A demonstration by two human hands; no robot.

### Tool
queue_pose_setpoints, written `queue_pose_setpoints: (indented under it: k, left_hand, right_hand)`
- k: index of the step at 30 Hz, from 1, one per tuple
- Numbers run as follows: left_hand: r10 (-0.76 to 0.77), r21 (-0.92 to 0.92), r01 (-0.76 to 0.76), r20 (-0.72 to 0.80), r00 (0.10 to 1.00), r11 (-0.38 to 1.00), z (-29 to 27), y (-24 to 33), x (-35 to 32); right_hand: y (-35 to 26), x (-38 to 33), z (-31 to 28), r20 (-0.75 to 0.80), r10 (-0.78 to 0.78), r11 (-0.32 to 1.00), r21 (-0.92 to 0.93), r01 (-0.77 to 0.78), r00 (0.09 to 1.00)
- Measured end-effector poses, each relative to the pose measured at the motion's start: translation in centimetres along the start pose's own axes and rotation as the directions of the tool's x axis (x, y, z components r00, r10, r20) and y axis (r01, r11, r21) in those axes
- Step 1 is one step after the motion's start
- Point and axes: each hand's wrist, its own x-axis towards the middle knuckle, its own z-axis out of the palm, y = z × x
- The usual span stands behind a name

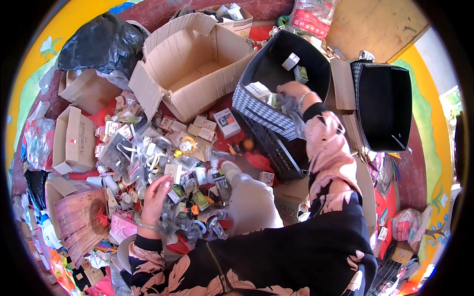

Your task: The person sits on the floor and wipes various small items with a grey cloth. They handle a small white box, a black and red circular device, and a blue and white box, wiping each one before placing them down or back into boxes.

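Note:
My right hand [295, 91] reaches into a black-lined fabric bin [242, 104] with a houndstooth outside. Its fingers are curled, and crumpled grey plastic [292, 112] hangs from under it over the bin's near side. Inside lie a white small box [291, 61], a green-and-white small box [300, 74] and a white carton [258, 90] beside my fingers. My left hand [156, 196] hovers over the pile with fingers extended and slightly bent, holding nothing I can see. Just past its fingertips is a white switch-like piece [173, 172], among bagged small parts [148, 148].
A big open cardboard box [195, 59] stands ahead. To the right is another black-lined bin [382, 106]; a black plastic crate [276, 148] sits below the first. Smaller cartons [76, 140] and a black bag [103, 44] are at left. My leg [252, 202] extends into the pile.

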Motion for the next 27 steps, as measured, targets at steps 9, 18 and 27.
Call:
queue_pose_setpoints:
  k: [9,18,27]
  left_hand:
    - [0.064,0.136,-0.039,-0.187,0.98,0.99,-1.8,-2.1,-1.1]
    - [-0.103,-0.547,-0.158,-0.415,0.904,0.822,-6.3,0.5,-3.5]
    - [-0.078,-0.598,-0.235,-0.449,0.89,0.766,-9.0,2.7,-7.2]
  right_hand:
    - [-10.0,-16.6,-6.9,0.109,-0.238,0.7,0.708,0.093,0.965]
    - [-23.1,-18.4,1.4,0.352,-0.569,0.822,0.238,0.517,0.744]
    - [-17.6,-3.1,15.9,0.505,-0.345,0.851,-0.187,0.49,0.791]
